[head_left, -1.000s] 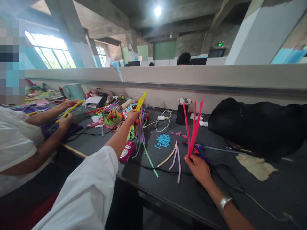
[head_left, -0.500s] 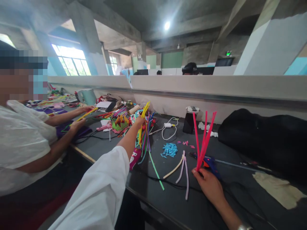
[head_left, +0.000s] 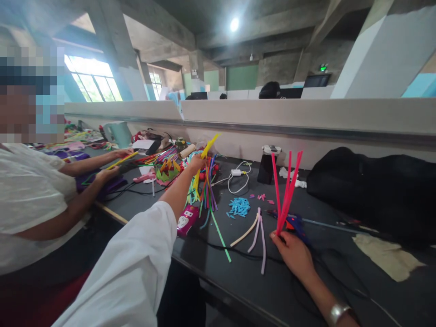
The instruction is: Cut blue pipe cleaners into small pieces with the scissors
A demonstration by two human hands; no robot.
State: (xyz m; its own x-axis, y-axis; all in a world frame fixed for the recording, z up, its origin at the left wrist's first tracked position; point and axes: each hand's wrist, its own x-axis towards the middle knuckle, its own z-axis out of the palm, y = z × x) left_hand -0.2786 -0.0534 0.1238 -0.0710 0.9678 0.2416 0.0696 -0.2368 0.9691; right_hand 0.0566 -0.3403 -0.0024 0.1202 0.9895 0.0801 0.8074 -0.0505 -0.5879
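Observation:
My right hand [head_left: 292, 254] rests on the dark table [head_left: 340, 272] and pinches the bottom of a few red pipe cleaners [head_left: 285, 190], which stand upright and fan out. My left hand [head_left: 196, 163] reaches far left and is closed on a bundle of many-coloured pipe cleaners [head_left: 206, 181], with yellow ends sticking up and other strands hanging down. Between the hands lie loose pale pipe cleaners [head_left: 257, 227] and a small heap of cut blue pieces [head_left: 239, 206].
A blue glue gun [head_left: 296, 223] lies just behind my right hand, its cable running along the table. A pink device [head_left: 187, 219], a white charger cable [head_left: 236, 177], a black bag [head_left: 374, 190] and tan paper [head_left: 388, 256] also lie here. A co-worker's hands [head_left: 109, 168] work at the left.
My left hand has lifted the coloured bundle slightly, and its yellow tips tilt more to the right. My right hand keeps hold of the red pipe cleaners; the view has shifted.

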